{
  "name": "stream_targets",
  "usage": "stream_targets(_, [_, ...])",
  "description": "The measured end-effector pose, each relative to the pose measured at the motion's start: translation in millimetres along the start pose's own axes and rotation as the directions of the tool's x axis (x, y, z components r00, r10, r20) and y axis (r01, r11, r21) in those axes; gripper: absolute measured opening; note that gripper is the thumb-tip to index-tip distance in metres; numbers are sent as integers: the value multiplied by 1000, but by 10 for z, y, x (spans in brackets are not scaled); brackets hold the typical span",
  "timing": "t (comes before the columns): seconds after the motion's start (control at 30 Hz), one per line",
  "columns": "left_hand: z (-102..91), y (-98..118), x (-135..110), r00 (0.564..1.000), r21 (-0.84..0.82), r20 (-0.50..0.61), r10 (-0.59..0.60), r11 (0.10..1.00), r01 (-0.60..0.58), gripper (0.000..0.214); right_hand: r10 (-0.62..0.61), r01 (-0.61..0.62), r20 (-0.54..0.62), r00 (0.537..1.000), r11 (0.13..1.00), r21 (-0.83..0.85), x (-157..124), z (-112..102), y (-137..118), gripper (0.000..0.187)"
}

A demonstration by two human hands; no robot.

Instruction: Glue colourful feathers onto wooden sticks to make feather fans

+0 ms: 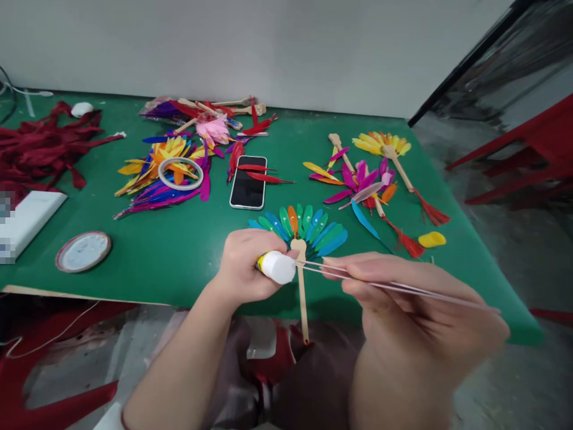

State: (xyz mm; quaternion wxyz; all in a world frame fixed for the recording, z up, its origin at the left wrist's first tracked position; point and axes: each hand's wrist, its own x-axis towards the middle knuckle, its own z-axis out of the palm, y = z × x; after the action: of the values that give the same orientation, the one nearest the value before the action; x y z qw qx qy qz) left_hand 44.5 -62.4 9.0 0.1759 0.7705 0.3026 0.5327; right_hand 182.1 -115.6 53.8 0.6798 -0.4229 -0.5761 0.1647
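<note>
My left hand (250,266) is closed around what looks like a glue stick (278,267), its white end facing me and a bit of yellow label showing. Between the thumb and fingers of my right hand (394,292) are thin tweezers (331,270), pointing left. Their tips come close to the white end and my left thumb; whether they pinch anything is too small to tell. Below both hands lies a feather fan (301,286) with a pale wooden handle reaching past the table edge. Its blue, green and orange feathers (293,220) spread away from me, some covered by my left hand.
A phone (249,188) with red feathers on it lies beyond the fan. Feather piles and a tape roll (162,173) sit left of it. Rightward are a yellow fan (394,152), loose feathers and a yellow cap (432,239). A round lid (84,251) rests at left.
</note>
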Motion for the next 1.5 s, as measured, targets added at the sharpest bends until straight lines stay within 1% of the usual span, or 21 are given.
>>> stream_targets(0.3, [33, -4, -10, 999, -62, 25, 20, 998, -18, 15, 13, -13, 4, 1000, 1000, 1, 0, -45, 11, 21])
stream_targets(0.43, [17, -3, -17, 999, -55, 25, 35, 998, -33, 17, 33, -33, 13, 999, 999, 2, -10, -29, -25, 19])
stream_targets(0.57, [12, -3, -16, 999, -32, 26, 38, 999, -37, 17, 43, -43, -9, 999, 999, -27, -25, -13, -37, 18])
stream_targets(0.67, [18, -10, -18, 998, -29, 7, 57, 998, -57, 16, 22, -21, 19, 1000, 999, -38, -31, -26, -4, 16])
stream_targets(0.77, [26, -17, -21, 997, -21, -7, 71, 997, -71, 17, -27, 26, 55, 998, 999, 23, -26, -44, 27, 22])
stream_targets(0.93, [27, -16, -21, 998, -30, -12, 60, 998, -60, 19, -40, 34, 81, 996, 996, 85, -12, -53, 18, 28])
stream_targets(1.1, [24, -13, -20, 998, -30, 5, 66, 997, -66, 18, -66, 64, 31, 997, 995, 75, -9, -49, 27, 27])
stream_targets(1.37, [39, -23, -19, 997, -22, 3, 75, 997, -75, 19, -30, 27, 67, 997, 999, 45, -22, -45, -16, 28])
stream_targets(1.5, [34, -22, -21, 997, -15, 12, 75, 997, -75, 19, -21, 19, 40, 999, 999, 49, -40, -35, -19, 28])
